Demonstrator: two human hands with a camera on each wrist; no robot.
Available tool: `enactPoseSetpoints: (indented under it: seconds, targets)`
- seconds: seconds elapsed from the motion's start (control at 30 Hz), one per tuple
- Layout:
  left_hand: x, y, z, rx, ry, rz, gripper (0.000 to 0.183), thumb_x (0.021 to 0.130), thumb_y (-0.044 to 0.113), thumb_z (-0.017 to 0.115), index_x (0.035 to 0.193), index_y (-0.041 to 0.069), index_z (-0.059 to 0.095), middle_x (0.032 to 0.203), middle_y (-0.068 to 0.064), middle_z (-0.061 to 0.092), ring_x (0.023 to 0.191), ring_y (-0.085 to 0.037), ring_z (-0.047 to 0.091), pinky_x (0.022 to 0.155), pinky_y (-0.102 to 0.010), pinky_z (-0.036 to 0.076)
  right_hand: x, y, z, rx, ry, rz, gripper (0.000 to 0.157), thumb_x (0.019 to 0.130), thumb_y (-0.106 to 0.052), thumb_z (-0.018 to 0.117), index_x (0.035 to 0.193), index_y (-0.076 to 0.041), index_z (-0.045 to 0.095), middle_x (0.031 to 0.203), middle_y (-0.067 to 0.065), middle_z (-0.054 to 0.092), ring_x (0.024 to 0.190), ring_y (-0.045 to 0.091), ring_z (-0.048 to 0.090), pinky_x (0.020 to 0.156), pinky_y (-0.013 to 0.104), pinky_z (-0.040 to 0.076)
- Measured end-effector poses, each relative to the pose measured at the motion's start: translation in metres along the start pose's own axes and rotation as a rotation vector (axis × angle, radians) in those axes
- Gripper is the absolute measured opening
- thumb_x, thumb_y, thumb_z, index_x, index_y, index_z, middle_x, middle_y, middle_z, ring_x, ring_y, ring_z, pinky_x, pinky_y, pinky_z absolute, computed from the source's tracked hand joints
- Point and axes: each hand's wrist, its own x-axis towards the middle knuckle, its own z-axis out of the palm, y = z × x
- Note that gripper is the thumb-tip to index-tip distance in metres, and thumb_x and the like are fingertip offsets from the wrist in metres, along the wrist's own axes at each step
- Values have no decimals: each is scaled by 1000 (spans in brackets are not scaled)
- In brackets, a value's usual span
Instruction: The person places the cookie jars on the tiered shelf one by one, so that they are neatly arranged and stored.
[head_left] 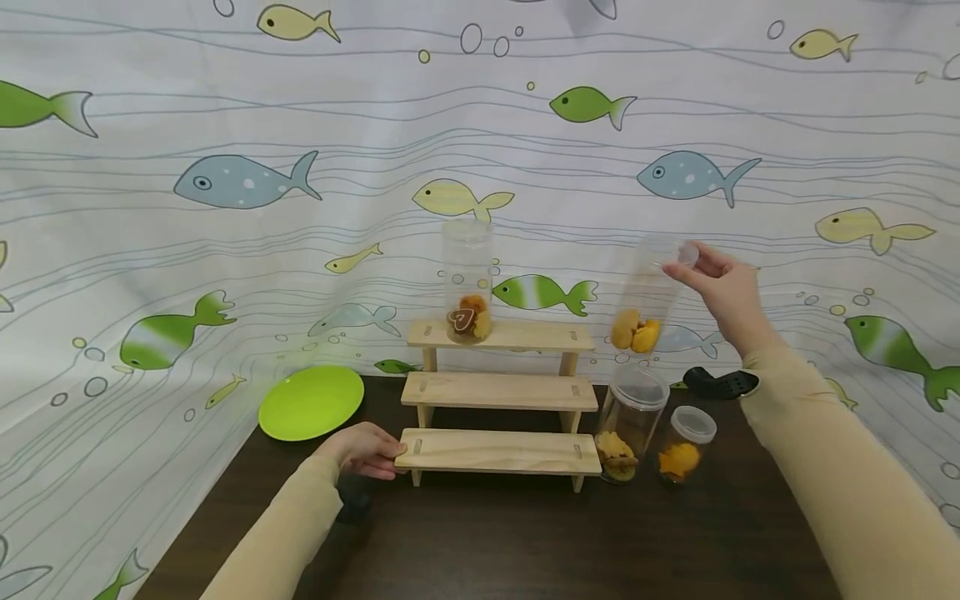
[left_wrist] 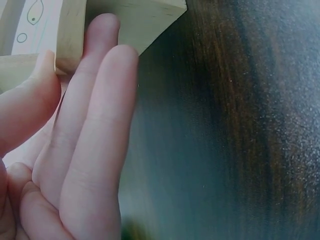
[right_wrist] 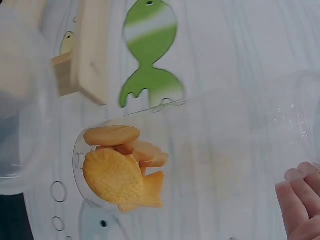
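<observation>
My right hand (head_left: 726,290) grips a tall clear jar (head_left: 647,293) by its lid, up in the air to the right of the wooden three-step display stand (head_left: 498,450). The jar tilts; golden fish-shaped biscuits (right_wrist: 117,177) lie at its bottom end. At the stand's lowest step, my left hand (head_left: 365,450) pinches the left end, thumb on top and fingers beneath; the left wrist view shows two fingers (left_wrist: 102,125) stretched along the wood. Another tall clear jar (head_left: 467,267) with brown and golden biscuits stands upright on the top step.
Right of the stand, a lidded jar (head_left: 637,396) with biscuits and a smaller lidded jar (head_left: 692,427) with an orange fish-shaped biscuit stand on the dark table (head_left: 510,542). A lime-green plate (head_left: 311,404) lies at the back left. Fish-printed cloth (head_left: 360,125) hangs behind.
</observation>
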Motion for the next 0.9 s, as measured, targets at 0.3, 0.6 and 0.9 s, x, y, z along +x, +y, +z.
enactPoseSetpoints:
  seconds: [0.3, 0.6, 0.9]
  targets:
    - [1, 0, 0, -7, 9, -5, 31, 91, 12, 63, 111, -11, 62, 84, -14, 70, 73, -19, 70, 71, -32, 59, 5, -25, 2, 105, 49, -16, 69, 87, -37, 67, 146, -15, 38, 137, 6, 51, 118, 11, 48, 113, 39, 32]
    - [1, -1, 0, -9, 7, 3, 31, 90, 12, 65, 111, -11, 62, 86, -13, 69, 70, -17, 69, 72, -34, 60, 11, -36, 29, 145, 32, -67, 65, 88, -35, 68, 143, -12, 43, 131, 6, 54, 114, 11, 49, 110, 37, 37]
    - [2, -1, 0, -11, 14, -2, 30, 91, 12, 64, 111, -11, 62, 85, -14, 69, 69, -16, 68, 72, -35, 60, 20, -40, 53, 229, -16, -55, 67, 87, -33, 69, 144, -12, 41, 140, 14, 47, 117, 14, 48, 112, 36, 34]
